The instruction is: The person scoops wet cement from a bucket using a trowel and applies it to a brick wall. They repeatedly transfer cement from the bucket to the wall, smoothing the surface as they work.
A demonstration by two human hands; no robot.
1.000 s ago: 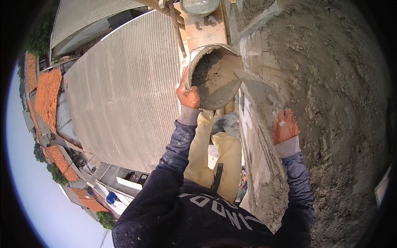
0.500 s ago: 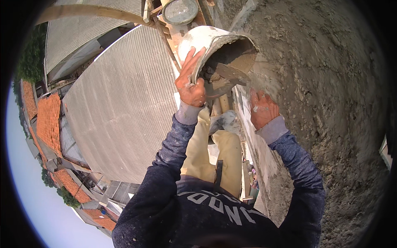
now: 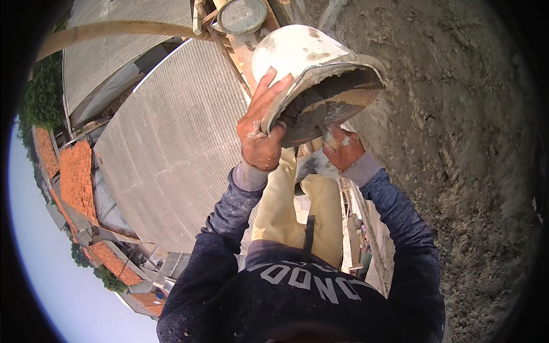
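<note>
Head view | holding bucket (image 3: pixel 306 46) tipped mouth-first toward near side, left of plastered wall (image 3: pixel 452 114) | pinching left rim with left grip (image 3: pixel 262 134), spreading fingers along outer side | seemingly clasping trowel (image 3: pixel 342 112) with right grip (image 3: pixel 345 150) at near lip | probably stiff, heavy if loaded, slick-lipped; best held by rim plus base

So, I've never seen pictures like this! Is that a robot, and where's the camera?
No robot here: these are a person's two bare hands. The camera sits on the person's head and looks down; its wide fisheye lens bends straight edges.

The left hand grips a round white bucket, smeared with grey, by its rim. It's tipped sideways. At its mouth, the right hand holds what looks like a grey metal trowel reaching inside.

Beyond, a round grey basin sits on a brown wooden board. A rough grey wall fills the right.
</note>
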